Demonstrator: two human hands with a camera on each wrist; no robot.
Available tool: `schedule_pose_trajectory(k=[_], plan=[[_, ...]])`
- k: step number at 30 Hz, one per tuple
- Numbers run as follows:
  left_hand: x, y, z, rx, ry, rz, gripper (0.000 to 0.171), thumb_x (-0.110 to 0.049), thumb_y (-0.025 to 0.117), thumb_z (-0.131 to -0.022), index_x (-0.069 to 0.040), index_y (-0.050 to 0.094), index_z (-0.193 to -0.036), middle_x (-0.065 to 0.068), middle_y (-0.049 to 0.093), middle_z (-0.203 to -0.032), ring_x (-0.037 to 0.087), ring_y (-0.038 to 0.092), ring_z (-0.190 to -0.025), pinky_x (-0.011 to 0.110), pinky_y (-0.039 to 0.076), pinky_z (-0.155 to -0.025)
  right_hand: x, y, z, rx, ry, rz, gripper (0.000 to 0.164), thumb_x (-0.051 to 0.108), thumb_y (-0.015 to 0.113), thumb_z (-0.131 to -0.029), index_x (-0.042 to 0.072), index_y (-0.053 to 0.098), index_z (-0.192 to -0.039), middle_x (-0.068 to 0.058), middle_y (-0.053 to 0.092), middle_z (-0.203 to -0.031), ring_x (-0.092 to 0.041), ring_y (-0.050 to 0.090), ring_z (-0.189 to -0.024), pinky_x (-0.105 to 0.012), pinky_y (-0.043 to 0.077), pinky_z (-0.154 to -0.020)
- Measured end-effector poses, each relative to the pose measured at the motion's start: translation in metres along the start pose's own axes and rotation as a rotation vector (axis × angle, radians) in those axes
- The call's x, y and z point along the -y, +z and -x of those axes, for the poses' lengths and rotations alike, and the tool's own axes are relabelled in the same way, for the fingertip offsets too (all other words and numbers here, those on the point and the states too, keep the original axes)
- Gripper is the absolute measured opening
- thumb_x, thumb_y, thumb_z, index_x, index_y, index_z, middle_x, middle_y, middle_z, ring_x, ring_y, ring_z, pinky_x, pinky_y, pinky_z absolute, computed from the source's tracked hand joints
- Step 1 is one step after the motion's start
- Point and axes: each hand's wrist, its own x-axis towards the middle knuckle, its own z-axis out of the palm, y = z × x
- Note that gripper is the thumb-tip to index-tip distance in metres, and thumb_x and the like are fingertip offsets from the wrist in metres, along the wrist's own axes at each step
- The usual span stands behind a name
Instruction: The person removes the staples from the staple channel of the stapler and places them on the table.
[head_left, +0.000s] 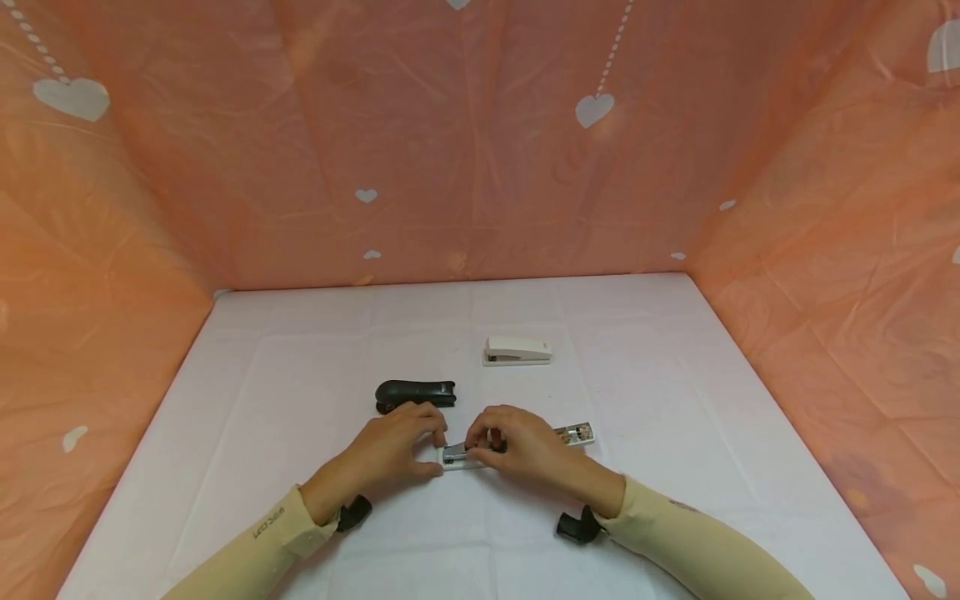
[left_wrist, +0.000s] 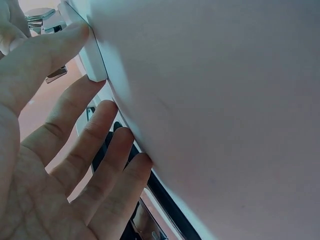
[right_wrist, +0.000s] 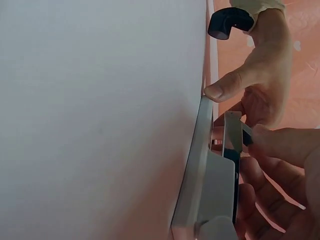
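An opened stapler with a white base (head_left: 463,466) lies on the table before me, its metal staple channel (head_left: 454,452) exposed and its patterned lid (head_left: 576,433) swung back to the right. My left hand (head_left: 390,446) pinches the front end of the base between thumb and index finger, the other fingers spread along the table. Over the channel, my right hand (head_left: 517,442) has its thumb and fingers curled together. In the right wrist view, the right thumb presses a small dark piece (right_wrist: 246,134) beside the metal channel; I cannot tell what this piece is.
A black stapler (head_left: 415,392) lies just beyond my left hand. Farther back stands a white stapler (head_left: 517,351). The table (head_left: 300,358) has a white cloth and is bordered by orange curtains (head_left: 480,167) with white hearts. Each wrist carries a black camera (head_left: 577,527).
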Motion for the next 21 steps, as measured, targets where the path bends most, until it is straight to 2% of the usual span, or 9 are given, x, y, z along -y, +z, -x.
schedule_pose_trajectory(k=[7, 12, 16, 21], plan=[[-0.0002, 0.0010, -0.0001, -0.001, 0.008, 0.007, 0.029, -0.033, 0.095, -0.083, -0.025, 0.070, -0.095, -0.010, 0.066, -0.120, 0.022, 0.062, -0.117, 0.043, 0.059, -0.078, 0.0038, 0.0032, -0.0041, -0.004, 0.012, 0.026, 0.011, 0.023, 0.085, -0.096, 0.022, 0.073, -0.098, 0.013, 0.065, -0.088, -0.008, 0.058, -0.078, -0.020, 0.046, -0.069], [-0.0006, 0.0005, 0.0001, -0.001, 0.003, 0.001, 0.029, -0.033, 0.095, -0.082, -0.025, 0.071, -0.096, -0.009, 0.066, -0.120, 0.022, 0.062, -0.117, 0.043, 0.059, -0.078, 0.0059, 0.0030, -0.0051, -0.011, 0.042, 0.018, 0.020, 0.024, 0.086, -0.095, 0.020, 0.070, -0.105, 0.007, 0.066, -0.085, -0.008, 0.058, -0.076, -0.021, 0.046, -0.067], [-0.0009, 0.0002, 0.0001, 0.002, -0.004, -0.002, 0.029, -0.033, 0.095, -0.082, -0.025, 0.070, -0.096, -0.009, 0.066, -0.119, 0.022, 0.062, -0.117, 0.043, 0.059, -0.077, 0.0065, 0.0031, -0.0057, 0.001, 0.044, 0.035, 0.021, 0.023, 0.085, -0.095, 0.018, 0.074, -0.112, 0.011, 0.065, -0.086, -0.007, 0.058, -0.076, -0.021, 0.047, -0.069], [-0.0006, 0.0001, 0.0000, -0.001, -0.001, -0.005, 0.029, -0.033, 0.095, -0.082, -0.025, 0.071, -0.096, -0.009, 0.066, -0.119, 0.022, 0.063, -0.117, 0.042, 0.059, -0.077, 0.0077, 0.0027, -0.0064, 0.016, 0.015, 0.065, 0.015, 0.021, 0.084, -0.096, 0.018, 0.078, -0.109, 0.014, 0.065, -0.086, -0.004, 0.056, -0.077, -0.020, 0.047, -0.070]])
